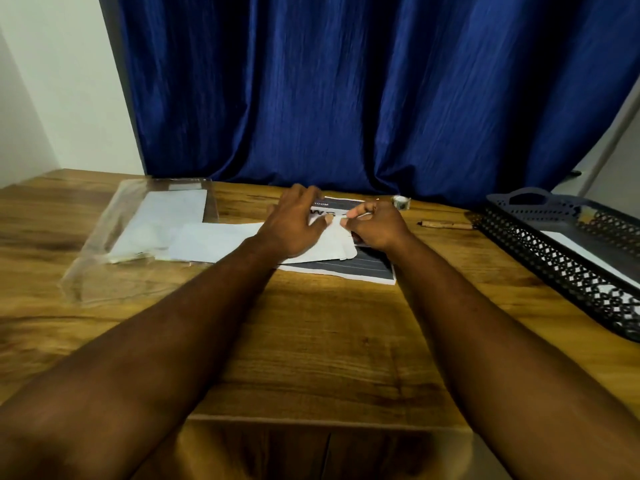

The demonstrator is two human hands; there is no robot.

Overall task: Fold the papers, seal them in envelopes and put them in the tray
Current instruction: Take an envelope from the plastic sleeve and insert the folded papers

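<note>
On the papers [375, 268] lies an envelope [329, 249]. The left hand [294, 223] presses it with spread fingers so it cannot slide, and the right hand [375, 225] pinches its edge (the flap, I think) for sealing. The tray [554, 251] waits at 3 o'clock, and a tape roll [401, 201] at 1 o'clock.

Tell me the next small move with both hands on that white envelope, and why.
Probably press the left hand flat on the white envelope while the right hand folds down the white edge it pinches. The envelope lies on the printed stack, not yet in the tray; whether that edge is flap or paper is unclear.
</note>
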